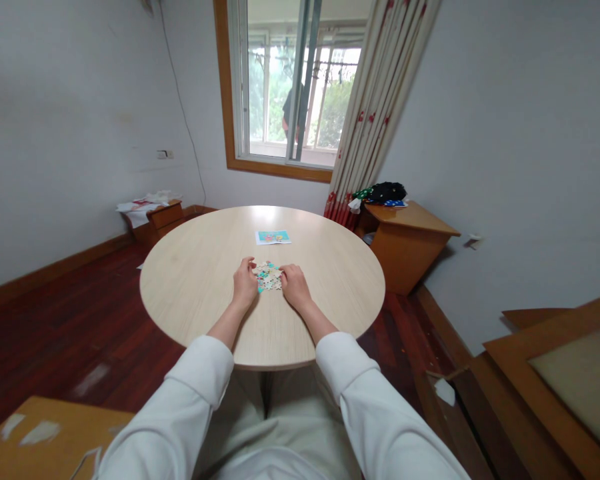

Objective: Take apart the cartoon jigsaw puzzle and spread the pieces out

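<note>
**Jigsaw pcs [269, 277] in a heap on round desk [180, 287]**

Person in white sleeves [200, 373] has both forearms over desk's near edge. L hand [245, 281] is at heap's L side, fingers bent; R hand [294, 285] is at the R side, fingers curled in twd the pcs. Can't tell if either grips a pc or just touches the edge. Heap's approx. mid-desk, btwn the hands, pale pcs mixed w/ teal. Pic card [273, 237], mostly blue, lies flat beyond it. Window [275, 80] & curtain [375, 100] behind; wooden cabinet [405, 247] w/ dark cloth [387, 193] on top to the R.
</note>
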Demonstrator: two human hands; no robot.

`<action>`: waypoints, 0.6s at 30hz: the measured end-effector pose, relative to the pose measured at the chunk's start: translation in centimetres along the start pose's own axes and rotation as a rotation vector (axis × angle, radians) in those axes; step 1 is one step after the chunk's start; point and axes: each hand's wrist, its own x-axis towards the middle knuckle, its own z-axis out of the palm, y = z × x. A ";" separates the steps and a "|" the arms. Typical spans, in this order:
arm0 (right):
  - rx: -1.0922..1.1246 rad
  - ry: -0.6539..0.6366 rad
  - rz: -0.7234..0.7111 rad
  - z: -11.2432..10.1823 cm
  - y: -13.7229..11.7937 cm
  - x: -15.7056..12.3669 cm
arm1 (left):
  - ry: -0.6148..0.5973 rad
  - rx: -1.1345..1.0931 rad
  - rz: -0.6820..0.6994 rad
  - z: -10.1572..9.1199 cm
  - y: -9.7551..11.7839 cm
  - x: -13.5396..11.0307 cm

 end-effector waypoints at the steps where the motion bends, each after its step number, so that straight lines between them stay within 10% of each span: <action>1: 0.004 0.013 0.000 0.0 0.0 0.0 | 0.002 -0.019 -0.012 -0.1 0.1 0.0; 18: 0.057 0.002 0.101 -0.5 0.2 0.1 | -0.034 -0.478 -0.203 0.2 -1.0 0.5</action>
